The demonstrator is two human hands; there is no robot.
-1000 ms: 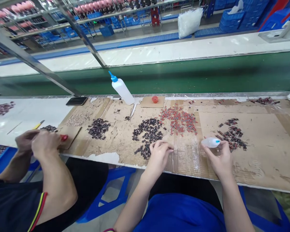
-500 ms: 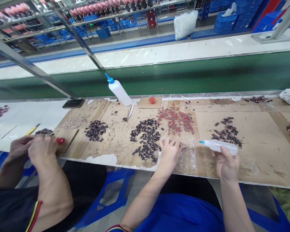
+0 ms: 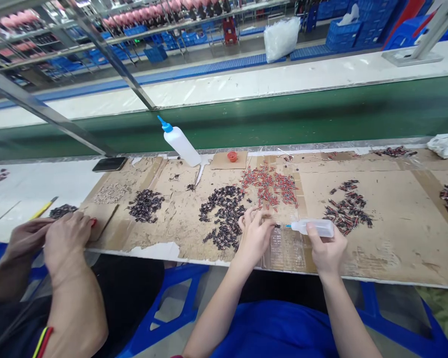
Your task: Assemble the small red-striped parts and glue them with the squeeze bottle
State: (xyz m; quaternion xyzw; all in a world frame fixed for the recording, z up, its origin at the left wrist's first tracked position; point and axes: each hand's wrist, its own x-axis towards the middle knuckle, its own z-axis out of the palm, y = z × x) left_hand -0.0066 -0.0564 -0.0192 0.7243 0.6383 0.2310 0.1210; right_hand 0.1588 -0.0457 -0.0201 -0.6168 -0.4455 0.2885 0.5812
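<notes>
Two hands of yours are at work over the cardboard-covered table (image 3: pixel 395 209). Your right hand (image 3: pixel 326 251) is wrapped closed around a small squeeze bottle (image 3: pixel 315 227), held almost level with its blue nozzle pointing left. Your left hand (image 3: pixel 254 233) has its fingertips pinched together on a tiny dark part (image 3: pixel 277 226), too small to make out, and the nozzle tip sits right at that part. Both hands hover low above a patch of clear tape on the cardboard, near the table's front edge. Just left of your left hand lies a heap of dark parts (image 3: pixel 224 211); beyond it, farther from you, a scatter of red parts (image 3: pixel 271 186); to the right of the bottle, a pile of mixed dark and red parts (image 3: pixel 347 209). A larger white bottle (image 3: pixel 181 144) with a blue cap stands tilted at the back of the table, with a small red cap (image 3: pixel 232 156) near it on a cardboard scrap. To your left a co-worker's two hands (image 3: pixel 65 238) are closed together at the table edge; what they hold is hidden. A green conveyor belt (image 3: pixel 321 114) runs behind the table.
</notes>
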